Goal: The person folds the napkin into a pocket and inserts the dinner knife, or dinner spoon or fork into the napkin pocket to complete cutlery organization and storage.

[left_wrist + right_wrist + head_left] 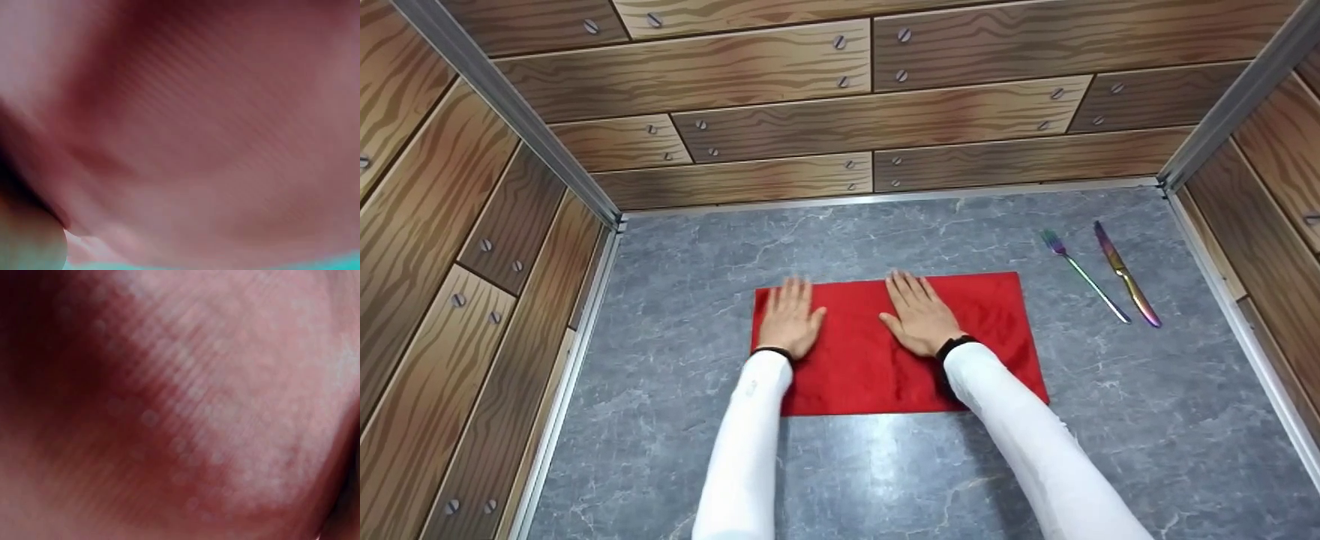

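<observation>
Cloth: red, rectangular, smooth fabric (pixel 855 337), directly under the fingers of both my hands, flat on the grey marbled tabletop (pixel 682 315). Key relation: its long axis runs side to side, across my fingers, which point away from me to its far long edge. Neither hand is off it; my left hand (pixel 789 322) is close to its left short edge, while more fabric shows beyond my right hand (pixel 919 319).

Fingers: straight on both hands, thumbs out to the side, clamped on nothing. Left fingertips blurred, can't tell how hard they press. Wrist views show blurred reddish ribbed texture, no help.

Right of my right fingers, well apart: slim iridescent metal fork with green tines (pixel 1091 283), then iridescent purple-and-gold metal knife (pixel 1121 272) beyond it. Right hand is nearer to both; neither touches the cloth.
</observation>
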`<state>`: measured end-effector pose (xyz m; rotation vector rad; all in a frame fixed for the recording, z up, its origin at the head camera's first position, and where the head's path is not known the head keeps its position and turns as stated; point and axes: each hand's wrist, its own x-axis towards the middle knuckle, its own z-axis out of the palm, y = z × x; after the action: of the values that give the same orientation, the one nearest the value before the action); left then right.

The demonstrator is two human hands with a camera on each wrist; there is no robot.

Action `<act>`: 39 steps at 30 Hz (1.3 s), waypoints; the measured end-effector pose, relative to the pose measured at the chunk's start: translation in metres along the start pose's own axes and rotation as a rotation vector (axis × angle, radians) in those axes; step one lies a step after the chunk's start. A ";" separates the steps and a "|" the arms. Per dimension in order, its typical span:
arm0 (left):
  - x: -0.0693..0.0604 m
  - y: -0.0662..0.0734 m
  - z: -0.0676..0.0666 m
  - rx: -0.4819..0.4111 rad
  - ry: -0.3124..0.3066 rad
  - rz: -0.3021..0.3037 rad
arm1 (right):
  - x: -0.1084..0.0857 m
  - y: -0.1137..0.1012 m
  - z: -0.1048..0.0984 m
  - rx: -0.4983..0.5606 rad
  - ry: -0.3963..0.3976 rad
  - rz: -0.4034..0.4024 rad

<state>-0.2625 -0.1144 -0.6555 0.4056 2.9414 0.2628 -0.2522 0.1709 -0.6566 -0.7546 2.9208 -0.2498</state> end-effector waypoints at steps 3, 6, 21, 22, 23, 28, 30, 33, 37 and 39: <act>-0.005 -0.016 -0.001 -0.020 0.025 -0.047 | 0.000 -0.001 0.000 0.001 -0.004 0.006; -0.008 -0.023 -0.002 -0.038 0.038 -0.054 | 0.000 -0.001 0.000 0.005 -0.006 0.012; -0.010 -0.023 -0.005 -0.057 0.006 -0.073 | -0.019 0.032 -0.012 0.126 -0.024 0.120; -0.010 -0.023 -0.006 -0.062 0.001 -0.076 | -0.023 0.039 -0.015 0.135 -0.024 0.133; -0.009 -0.023 -0.006 -0.059 -0.006 -0.079 | -0.028 0.047 -0.016 0.144 -0.025 0.150; -0.009 -0.023 -0.005 -0.068 0.011 -0.065 | -0.051 0.087 -0.021 0.168 0.016 0.226; -0.009 -0.023 -0.004 -0.075 0.020 -0.061 | -0.058 0.097 -0.022 0.188 0.037 0.246; -0.009 -0.023 -0.004 -0.075 0.023 -0.064 | -0.065 0.106 -0.024 0.206 0.048 0.251; -0.008 -0.023 -0.004 -0.067 0.013 -0.074 | -0.066 0.109 -0.023 0.187 0.045 0.248; -0.009 -0.023 -0.004 -0.063 0.007 -0.076 | -0.066 0.109 -0.022 0.178 0.047 0.248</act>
<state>-0.2611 -0.1397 -0.6549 0.2837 2.9384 0.3471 -0.2491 0.3000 -0.6505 -0.3614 2.9454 -0.4986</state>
